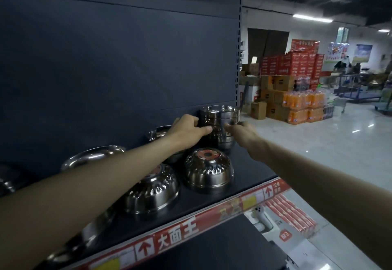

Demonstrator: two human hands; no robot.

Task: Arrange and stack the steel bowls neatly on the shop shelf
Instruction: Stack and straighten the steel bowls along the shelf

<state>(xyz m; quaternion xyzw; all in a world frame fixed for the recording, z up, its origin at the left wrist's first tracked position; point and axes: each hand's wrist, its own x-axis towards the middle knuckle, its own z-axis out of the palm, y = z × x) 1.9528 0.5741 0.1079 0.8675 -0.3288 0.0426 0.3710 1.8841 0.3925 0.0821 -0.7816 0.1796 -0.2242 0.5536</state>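
Note:
A stack of several steel bowls stands upright at the back right corner of the dark shelf. My left hand grips its left side and my right hand grips its right side, thumbs at the front. Two patterned steel bowls lie upside down in front: one near the stack, another to its left, half under my left forearm. An upright bowl sits behind my left wrist. A wide shallow bowl stands further left.
More steel pieces lie at the far left and under my left forearm near the shelf front. A red price strip runs along the shelf edge. Boxed goods sit on the lower shelf. The aisle floor and stacked cartons lie to the right.

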